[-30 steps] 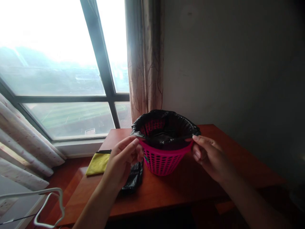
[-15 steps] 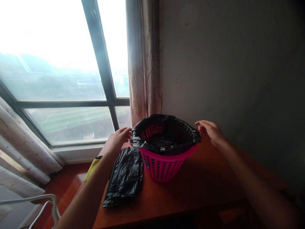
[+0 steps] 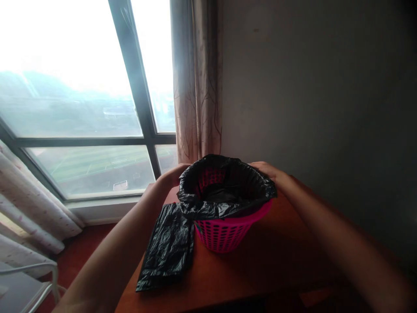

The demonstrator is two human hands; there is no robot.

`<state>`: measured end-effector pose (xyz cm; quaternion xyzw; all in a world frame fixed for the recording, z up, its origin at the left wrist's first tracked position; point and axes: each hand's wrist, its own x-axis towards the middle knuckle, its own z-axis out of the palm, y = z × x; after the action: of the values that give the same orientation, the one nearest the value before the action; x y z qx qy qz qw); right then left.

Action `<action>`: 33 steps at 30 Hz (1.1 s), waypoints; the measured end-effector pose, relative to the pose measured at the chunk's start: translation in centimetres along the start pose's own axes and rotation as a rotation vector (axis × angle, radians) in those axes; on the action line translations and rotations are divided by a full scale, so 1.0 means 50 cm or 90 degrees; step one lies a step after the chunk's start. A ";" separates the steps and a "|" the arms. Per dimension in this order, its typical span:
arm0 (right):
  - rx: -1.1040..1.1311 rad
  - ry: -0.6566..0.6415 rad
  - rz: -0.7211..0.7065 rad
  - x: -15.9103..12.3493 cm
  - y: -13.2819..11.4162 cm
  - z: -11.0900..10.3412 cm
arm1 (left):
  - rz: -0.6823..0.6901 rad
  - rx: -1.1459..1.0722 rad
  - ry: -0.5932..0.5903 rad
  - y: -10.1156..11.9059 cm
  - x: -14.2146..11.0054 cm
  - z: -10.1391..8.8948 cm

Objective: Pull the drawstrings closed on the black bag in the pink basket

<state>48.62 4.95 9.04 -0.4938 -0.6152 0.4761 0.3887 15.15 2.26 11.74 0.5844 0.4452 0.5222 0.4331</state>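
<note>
A pink perforated plastic basket [image 3: 221, 232] stands on a reddish wooden table [image 3: 260, 269]. A black plastic bag [image 3: 224, 191] lines it and is folded over the rim. My left hand [image 3: 172, 174] reaches round the basket's far left side and touches the bag's edge. My right hand [image 3: 267, 171] lies against the far right rim, on the bag. The fingers of both hands are hidden behind the bag and basket. A flat stack of folded black bags [image 3: 169, 248] lies on the table just left of the basket.
A patterned curtain [image 3: 197, 87] hangs behind the basket beside a large window [image 3: 74, 108]. A plain wall [image 3: 309, 95] runs along the right. Another curtain [image 3: 29, 208] and a white metal frame [image 3: 32, 280] sit at the lower left.
Both hands moved from the basket's near rim, round its sides, to the far rim. The view shifted, and the yellow cloth left of the bags is now out of sight.
</note>
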 end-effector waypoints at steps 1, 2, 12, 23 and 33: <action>-0.043 0.049 -0.028 0.007 -0.001 -0.007 | 0.004 0.017 0.004 0.005 0.005 0.001; -0.071 0.088 -0.051 0.014 -0.004 -0.014 | 0.007 0.032 0.009 0.011 0.009 0.002; -0.465 0.246 -0.258 -0.031 -0.091 -0.045 | 0.154 0.174 0.075 0.067 0.023 -0.027; -0.349 0.096 -0.064 -0.105 -0.059 -0.071 | -0.010 0.182 -0.012 0.030 -0.063 -0.089; -0.115 -0.041 0.155 -0.210 -0.055 -0.063 | -0.144 0.040 -0.075 0.006 -0.122 -0.107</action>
<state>53.14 -4.84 12.41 -0.5822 -0.6031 0.4781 0.2621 9.51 -3.50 11.06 0.5731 0.4982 0.4209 0.4962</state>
